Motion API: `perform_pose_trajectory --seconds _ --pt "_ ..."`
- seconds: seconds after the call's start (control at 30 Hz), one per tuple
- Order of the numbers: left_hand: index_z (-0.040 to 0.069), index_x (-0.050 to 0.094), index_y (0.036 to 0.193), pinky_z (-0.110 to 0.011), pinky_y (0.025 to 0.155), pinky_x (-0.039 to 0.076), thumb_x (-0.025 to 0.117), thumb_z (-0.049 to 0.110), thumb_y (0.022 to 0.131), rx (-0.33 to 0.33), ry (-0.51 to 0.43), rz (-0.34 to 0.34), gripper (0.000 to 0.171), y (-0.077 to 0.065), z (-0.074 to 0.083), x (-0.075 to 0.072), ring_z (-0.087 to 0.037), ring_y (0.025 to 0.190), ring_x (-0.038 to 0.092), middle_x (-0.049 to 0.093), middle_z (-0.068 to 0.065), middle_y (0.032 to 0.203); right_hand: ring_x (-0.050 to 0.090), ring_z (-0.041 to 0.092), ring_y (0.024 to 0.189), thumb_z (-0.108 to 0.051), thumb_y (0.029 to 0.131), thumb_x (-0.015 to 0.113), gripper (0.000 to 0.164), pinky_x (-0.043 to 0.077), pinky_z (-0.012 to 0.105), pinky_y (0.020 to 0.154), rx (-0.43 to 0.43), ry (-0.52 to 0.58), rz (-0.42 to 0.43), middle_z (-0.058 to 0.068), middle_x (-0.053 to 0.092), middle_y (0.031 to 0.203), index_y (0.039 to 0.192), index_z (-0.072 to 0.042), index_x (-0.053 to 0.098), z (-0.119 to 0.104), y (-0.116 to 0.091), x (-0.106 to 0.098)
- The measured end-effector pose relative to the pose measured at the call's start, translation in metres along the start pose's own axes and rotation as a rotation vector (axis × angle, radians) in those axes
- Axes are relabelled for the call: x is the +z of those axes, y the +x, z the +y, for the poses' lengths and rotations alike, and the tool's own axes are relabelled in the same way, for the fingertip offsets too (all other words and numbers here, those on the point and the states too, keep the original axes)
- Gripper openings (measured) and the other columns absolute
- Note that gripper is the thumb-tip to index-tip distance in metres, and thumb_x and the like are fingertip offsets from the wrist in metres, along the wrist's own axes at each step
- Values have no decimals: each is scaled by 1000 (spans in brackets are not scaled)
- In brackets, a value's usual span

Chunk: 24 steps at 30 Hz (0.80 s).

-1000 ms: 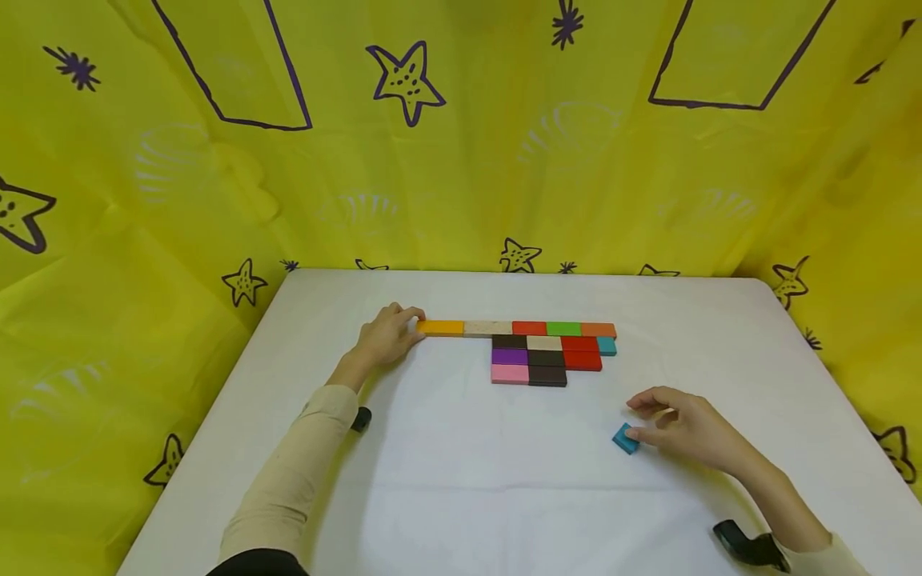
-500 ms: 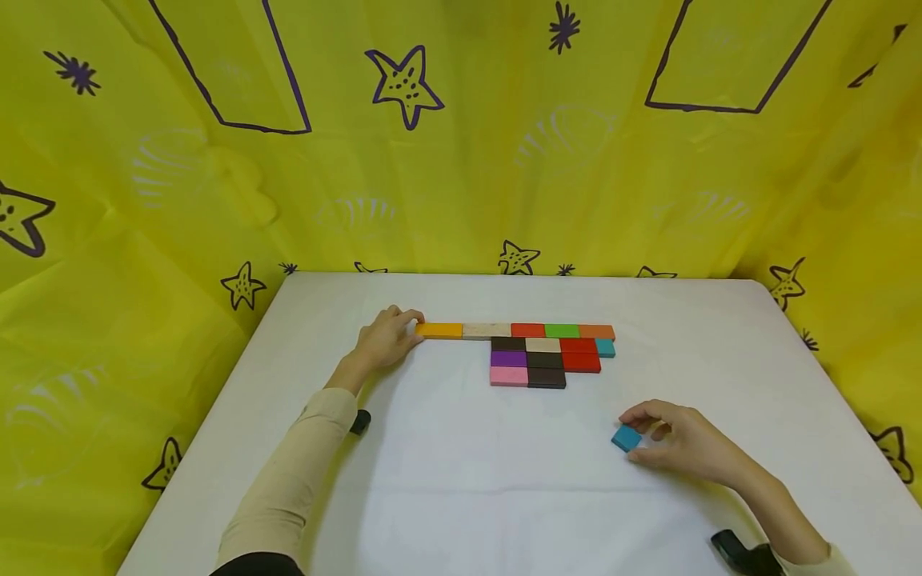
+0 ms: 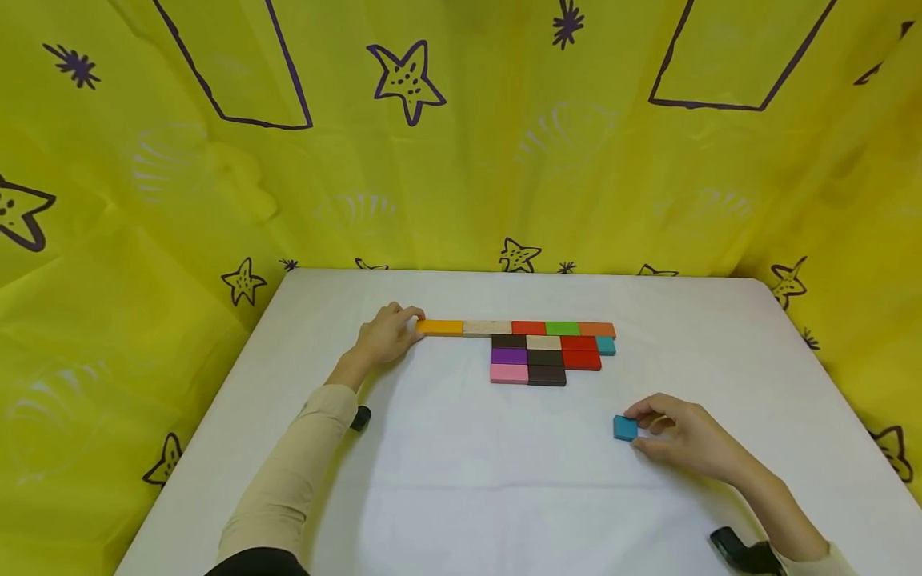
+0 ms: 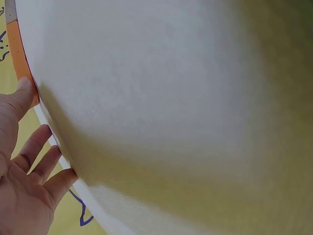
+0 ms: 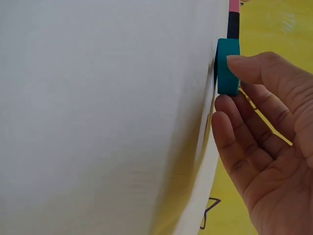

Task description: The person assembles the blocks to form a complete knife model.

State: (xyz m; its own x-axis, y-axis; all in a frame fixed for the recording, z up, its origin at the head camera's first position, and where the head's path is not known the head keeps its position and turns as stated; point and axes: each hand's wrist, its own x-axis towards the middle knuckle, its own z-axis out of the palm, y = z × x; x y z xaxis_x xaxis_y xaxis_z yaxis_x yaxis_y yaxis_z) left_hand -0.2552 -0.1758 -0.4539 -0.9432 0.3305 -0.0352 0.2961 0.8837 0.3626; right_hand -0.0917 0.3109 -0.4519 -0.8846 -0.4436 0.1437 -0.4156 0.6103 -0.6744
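At the left end of the long row, my left hand holds the end of an orange-yellow block. Its thumb lies against the block's side in the left wrist view, with the other fingertips lower down on the tablecloth. On the right, thumb and fingers of my right hand pinch a small blue square block at or just above the table. The right wrist view has the thumb on the face of this blue block; the fingers behind it are partly hidden.
Beyond the orange-yellow block the row runs through cream, red, green and orange blocks. Below it sit dark, cream, red, purple and pink blocks, plus another blue one. A yellow patterned cloth stands behind the white table.
The blue block has turned from a slanted position to nearly square with the rows and shifted slightly away from me, pinched by my right hand. My left hand stays in place.
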Motion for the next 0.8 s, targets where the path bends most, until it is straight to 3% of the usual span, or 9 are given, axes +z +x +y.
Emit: perform_pose_trajectory --seconds 0.2,0.5,0.8 --pt "26 58 133 -45 76 45 61 36 104 -5 -4 -3 31 0 0 0 -26 99 50 53 -9 112 63 8 89 -2 81 84 33 54 22 82 -18 -4 -7 -5 69 106 109 -13 69 0 7 -3" --pt "26 58 132 -46 77 46 61 35 104 -2 -5 -1 30 0 2 1 -26 97 50 52 -9 111 64 9 87 3 80 81 31 55 25 83 -47 -35 54 -7 69 102 104 -13 70 -4 28 -1" --pt "26 58 133 -45 77 46 60 36 104 -7 -5 -3 31 -1 2 -1 -26 98 50 53 -10 113 65 15 91 1 83 81 28 56 28 86 -32 -5 11 -2 69 103 106 -8 70 -7 53 3"
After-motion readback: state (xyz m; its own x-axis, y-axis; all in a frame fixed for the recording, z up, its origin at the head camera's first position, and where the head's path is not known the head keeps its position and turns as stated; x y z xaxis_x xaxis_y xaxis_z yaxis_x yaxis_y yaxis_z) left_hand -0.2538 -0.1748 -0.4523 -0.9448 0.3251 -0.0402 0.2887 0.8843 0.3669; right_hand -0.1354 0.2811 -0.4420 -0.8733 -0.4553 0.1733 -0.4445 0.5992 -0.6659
